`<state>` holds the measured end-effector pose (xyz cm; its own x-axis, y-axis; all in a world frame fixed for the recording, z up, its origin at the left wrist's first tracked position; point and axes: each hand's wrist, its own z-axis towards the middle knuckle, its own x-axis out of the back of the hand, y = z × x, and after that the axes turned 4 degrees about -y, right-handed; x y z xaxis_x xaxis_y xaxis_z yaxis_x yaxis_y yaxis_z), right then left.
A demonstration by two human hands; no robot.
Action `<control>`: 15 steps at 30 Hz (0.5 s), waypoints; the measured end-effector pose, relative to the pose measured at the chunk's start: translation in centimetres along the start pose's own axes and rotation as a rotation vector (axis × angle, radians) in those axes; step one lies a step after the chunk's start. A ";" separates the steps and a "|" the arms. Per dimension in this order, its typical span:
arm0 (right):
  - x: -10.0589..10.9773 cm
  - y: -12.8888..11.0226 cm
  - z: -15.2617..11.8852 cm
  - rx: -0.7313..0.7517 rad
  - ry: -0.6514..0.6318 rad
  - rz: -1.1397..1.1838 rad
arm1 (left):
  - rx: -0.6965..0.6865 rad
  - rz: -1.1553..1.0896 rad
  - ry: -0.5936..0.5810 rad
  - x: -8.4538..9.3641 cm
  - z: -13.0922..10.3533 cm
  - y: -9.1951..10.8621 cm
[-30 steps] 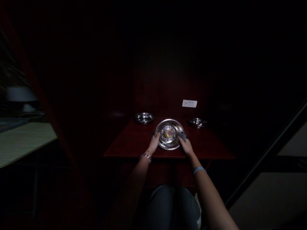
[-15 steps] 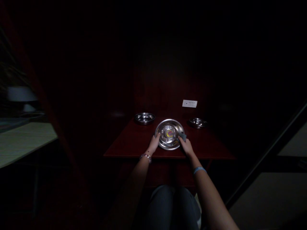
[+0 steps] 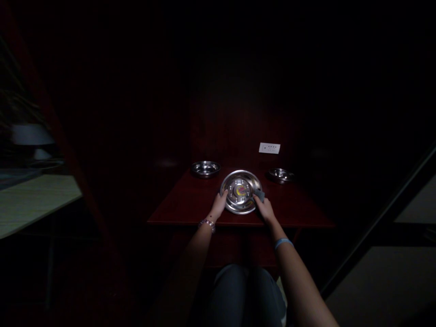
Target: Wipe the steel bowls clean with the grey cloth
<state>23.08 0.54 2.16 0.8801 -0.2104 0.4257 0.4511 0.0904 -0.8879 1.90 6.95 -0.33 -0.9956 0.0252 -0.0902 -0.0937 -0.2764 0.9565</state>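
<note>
A shiny round metal basin (image 3: 235, 178) with a yellow and pink label at its centre is tilted up toward me over the dark red table (image 3: 190, 204). My left hand (image 3: 220, 203) grips its left rim, thumb on the inner side. At the right rim my right hand (image 3: 264, 206) is closed on a grey cloth (image 3: 259, 194), pressing it against the basin with the thumb inside. The fingers behind the basin are hidden on both sides.
A second metal basin (image 3: 205, 169) stands at the table's back left, and another metal basin (image 3: 280, 175) at the back right. A white socket panel (image 3: 269, 148) is on the back wall. Off left are a pale table (image 3: 37, 200) and a lamp (image 3: 32, 135).
Almost nothing differs. The whole view has shifted very slightly, while both hands keep the same hold on the basin and cloth.
</note>
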 end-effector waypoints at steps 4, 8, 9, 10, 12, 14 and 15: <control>0.0 0.1 0.0 0.002 0.007 0.004 | 0.030 -0.004 -0.012 0.1 -0.2 0.3; -0.1 0.1 0.0 0.019 0.009 0.006 | 0.002 -0.018 -0.028 0.1 -0.2 0.3; -0.1 0.1 0.0 0.018 0.011 0.007 | -0.003 -0.021 -0.026 0.1 -0.2 0.3; -0.1 0.0 0.0 0.014 0.014 0.007 | -0.006 -0.025 -0.026 0.1 -0.1 0.2; -0.1 -0.1 0.0 0.006 0.022 0.005 | -0.004 -0.033 -0.026 0.1 0.0 0.0; -0.1 -0.1 -0.1 0.000 0.025 -0.003 | 0.012 -0.034 -0.015 0.1 0.1 -0.1; -0.1 -0.1 -0.1 -0.002 0.023 -0.009 | 0.020 -0.031 -0.007 0.1 0.1 -0.1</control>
<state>22.97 0.50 2.24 0.8725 -0.2333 0.4293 0.4584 0.0866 -0.8845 1.77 7.06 -0.41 -0.9922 0.0403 -0.1182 -0.1246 -0.2562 0.9586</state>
